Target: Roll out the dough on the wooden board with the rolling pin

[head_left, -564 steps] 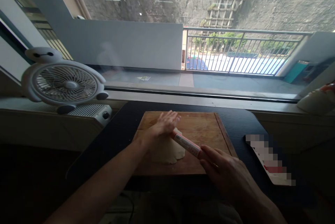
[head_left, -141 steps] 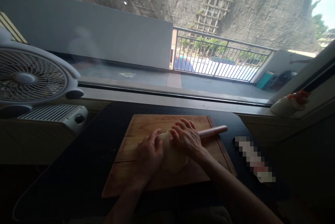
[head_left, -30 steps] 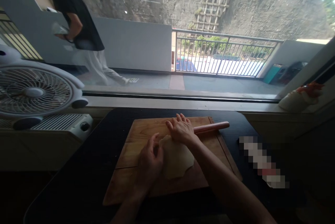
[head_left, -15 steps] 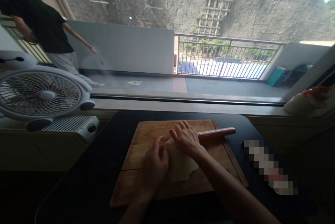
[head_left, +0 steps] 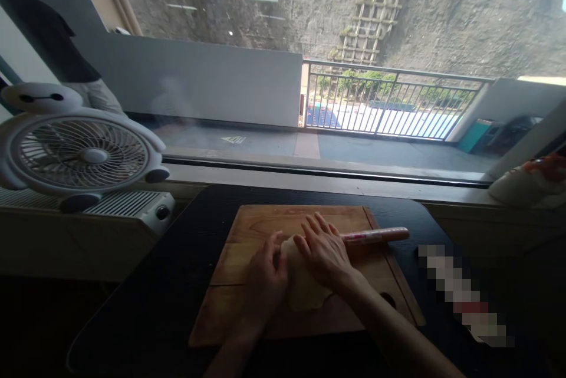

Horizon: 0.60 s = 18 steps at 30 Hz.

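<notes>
A pale, flat sheet of dough [head_left: 305,292] lies on a wooden cutting board [head_left: 256,222]. Across the board's right half runs a wooden rolling pin [head_left: 389,234]; its left part disappears under my right hand and the dough's far edge. My right hand [head_left: 325,251] rests flat over the pin and dough, fingers stretched out and pointing away from me. At the dough's left edge is my left hand [head_left: 267,266], fingers loosely curved and thumb apart, nothing visibly held. Whether it touches the pin's hidden end, I cannot tell.
The board sits on a black table [head_left: 172,266]. A blurred-out object [head_left: 464,295] lies on the right. At the left, a white fan [head_left: 95,154] stands on a white ridged unit [head_left: 145,207]. A window sill [head_left: 265,176] borders the far side; a person [head_left: 57,42] is beyond the glass.
The view has shifted slightly. My right hand and the rolling pin have moved a little toward me over the board. Outside, the person has moved left.
</notes>
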Tool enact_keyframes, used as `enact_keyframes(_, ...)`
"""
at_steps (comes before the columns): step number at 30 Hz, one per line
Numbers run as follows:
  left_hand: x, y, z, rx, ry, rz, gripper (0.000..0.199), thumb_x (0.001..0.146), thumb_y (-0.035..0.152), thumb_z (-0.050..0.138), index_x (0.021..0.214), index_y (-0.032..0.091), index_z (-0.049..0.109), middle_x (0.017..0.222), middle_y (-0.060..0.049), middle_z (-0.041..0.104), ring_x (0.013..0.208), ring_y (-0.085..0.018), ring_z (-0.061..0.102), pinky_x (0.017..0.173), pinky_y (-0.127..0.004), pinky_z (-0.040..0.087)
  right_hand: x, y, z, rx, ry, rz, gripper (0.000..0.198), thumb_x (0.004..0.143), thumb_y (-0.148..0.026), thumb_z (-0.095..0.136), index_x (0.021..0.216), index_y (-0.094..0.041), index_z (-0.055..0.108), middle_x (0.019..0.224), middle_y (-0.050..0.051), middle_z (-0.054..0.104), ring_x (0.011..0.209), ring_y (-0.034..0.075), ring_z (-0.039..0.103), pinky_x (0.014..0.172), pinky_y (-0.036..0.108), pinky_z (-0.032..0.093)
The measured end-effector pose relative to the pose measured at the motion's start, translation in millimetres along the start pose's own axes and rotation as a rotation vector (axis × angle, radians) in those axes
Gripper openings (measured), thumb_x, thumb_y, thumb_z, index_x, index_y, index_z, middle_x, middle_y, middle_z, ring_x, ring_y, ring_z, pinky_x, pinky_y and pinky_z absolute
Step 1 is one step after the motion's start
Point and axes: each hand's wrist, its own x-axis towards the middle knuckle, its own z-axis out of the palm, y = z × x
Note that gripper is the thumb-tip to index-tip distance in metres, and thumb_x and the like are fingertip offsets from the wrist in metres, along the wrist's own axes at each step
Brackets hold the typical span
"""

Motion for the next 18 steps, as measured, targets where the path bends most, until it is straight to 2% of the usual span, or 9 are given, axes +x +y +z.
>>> enact_keyframes(2, 1, 0, 2, 0.007, -0.007, -0.008, 0.038, 0.085, 0.030, 0.043, 0.121, 0.020, 0.047, 0.092, -0.004, 0.065, 0.086, -0.018, 0.062, 0.081, -0.033, 0.048, -28, 0, -2, 0.006, 0.010, -0.077, 0.049, 0.094, -0.043, 0.026, 0.135, -0.019, 0.038, 0.144, 0.006, 0.032, 0.135, 0.020, 0.019, 0.108, 0.038, 0.014)
enact_keyframes(4, 2, 2, 4, 0.004, 0.005, -0.014, 0.036, 0.084, 0.030, 0.043, 0.118, 0.020, 0.050, 0.101, -0.006, 0.065, 0.092, -0.018, 0.062, 0.084, -0.033, 0.047, -36, 3, -2, 0.012, 0.022, -0.110, 0.048, 0.095, -0.040, 0.026, 0.136, -0.018, 0.036, 0.145, 0.005, 0.029, 0.135, 0.019, 0.017, 0.109, 0.036, 0.012)
enact_keyframes(6, 3, 4, 2, -0.018, 0.003, -0.044, 0.037, 0.083, 0.031, 0.045, 0.117, 0.019, 0.051, 0.109, -0.008, 0.063, 0.098, -0.019, 0.061, 0.086, -0.031, 0.046, -18, 8, 0, 0.017, 0.048, -0.089, 0.044, 0.095, -0.038, 0.025, 0.129, -0.018, 0.045, 0.143, 0.006, 0.034, 0.134, 0.019, 0.020, 0.108, 0.037, 0.014)
enact_keyframes(8, 4, 7, -5, -0.043, -0.045, -0.124, 0.040, 0.080, 0.033, 0.049, 0.118, 0.018, 0.051, 0.108, -0.008, 0.065, 0.098, -0.019, 0.061, 0.084, -0.030, 0.047, 14, 15, 3, 0.023, 0.069, -0.034, 0.040, 0.095, -0.037, 0.027, 0.115, -0.018, 0.056, 0.137, 0.008, 0.041, 0.131, 0.022, 0.026, 0.104, 0.038, 0.021)
enact_keyframes(11, 0, 11, -20, -0.067, -0.236, -0.229, 0.037, 0.077, 0.041, 0.052, 0.105, 0.018, 0.059, 0.093, -0.007, 0.069, 0.087, -0.021, 0.064, 0.073, -0.028, 0.049, 48, 27, 4, 0.066, 0.059, 0.011, 0.040, 0.096, -0.036, 0.025, 0.094, -0.020, 0.062, 0.115, 0.008, 0.058, 0.111, 0.019, 0.047, 0.090, 0.032, 0.034)
enact_keyframes(13, -6, 15, -26, -0.053, -0.315, -0.238, 0.031, 0.075, 0.044, 0.054, 0.092, 0.019, 0.063, 0.083, -0.005, 0.069, 0.079, -0.021, 0.065, 0.068, -0.027, 0.048, 48, 36, 5, 0.044, 0.121, 0.055, 0.044, 0.096, -0.035, 0.022, 0.083, -0.020, 0.061, 0.097, 0.007, 0.062, 0.093, 0.017, 0.054, 0.080, 0.028, 0.036)
enact_keyframes(16, -15, 25, -21, -0.039, -0.253, -0.223, 0.026, 0.070, 0.039, 0.059, 0.087, 0.019, 0.061, 0.079, -0.004, 0.068, 0.074, -0.019, 0.063, 0.065, -0.026, 0.046, 29, 50, 5, -0.055, 0.230, 0.086, 0.043, 0.096, -0.036, 0.026, 0.074, -0.020, 0.059, 0.082, 0.005, 0.063, 0.079, 0.015, 0.055, 0.074, 0.027, 0.034)
enact_keyframes(18, -15, 32, -15, -0.127, -0.272, -0.183, 0.024, 0.070, 0.034, 0.059, 0.088, 0.018, 0.059, 0.081, -0.003, 0.067, 0.074, -0.018, 0.063, 0.065, -0.025, 0.046, 16, 58, 2, -0.079, 0.243, 0.088, 0.042, 0.095, -0.036, 0.028, 0.070, -0.019, 0.058, 0.075, 0.003, 0.063, 0.071, 0.014, 0.054, 0.068, 0.026, 0.032)
